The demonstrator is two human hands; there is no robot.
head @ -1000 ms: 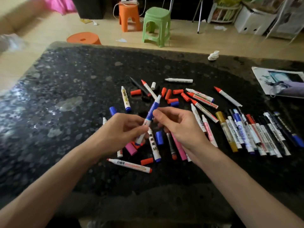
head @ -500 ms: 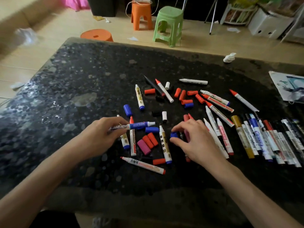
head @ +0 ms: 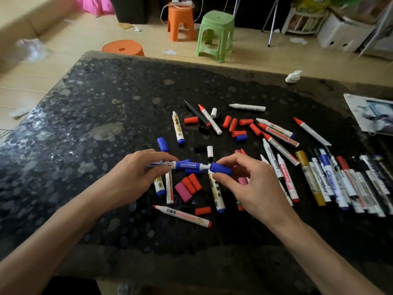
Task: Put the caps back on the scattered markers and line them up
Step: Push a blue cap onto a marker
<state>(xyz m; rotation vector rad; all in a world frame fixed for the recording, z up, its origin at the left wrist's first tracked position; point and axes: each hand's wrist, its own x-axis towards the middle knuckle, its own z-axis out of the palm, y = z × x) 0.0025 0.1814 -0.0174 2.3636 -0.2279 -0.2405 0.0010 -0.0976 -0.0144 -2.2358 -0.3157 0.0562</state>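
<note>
Nearest edge: uncapped red marker (head: 182, 216) flat on the table (head: 95, 124). Label starts 白板笔, the rest is too small to read. Loose red cap (head: 202, 210) just beside it

Hands: left hand (head: 136, 177) pinches the blue marker (head: 187, 166) by the barrel, thumb and fingers curled round it, held level over the pile, nib pointing right. Right hand (head: 251, 186) pinches the blue cap (head: 221, 168) between thumb and fingertips, mouth right at the nib, not seated yet by the look of it. White print on the marker's blue band, unreadable

Under the hands: pink cap (head: 183, 192), two more red caps and several bare markers lying crossed

Right side: row (head: 340, 184) of markers side by side, roughly parallel, all look capped. That's the done part. Labels are blurred, no brand legible

Further out: cluster of red caps (head: 234, 124) with one blue and some black ones, plus more bare markers around them. White marker (head: 247, 107) lies alone at the far end

Beyond: crumpled tissue (head: 293, 76) and a printed sheet (head: 370, 113) at the right edge, no text readable

Estimate: about half done. This blue one is next to close, then a dozen-odd loose markers to cap and move into the row
</note>
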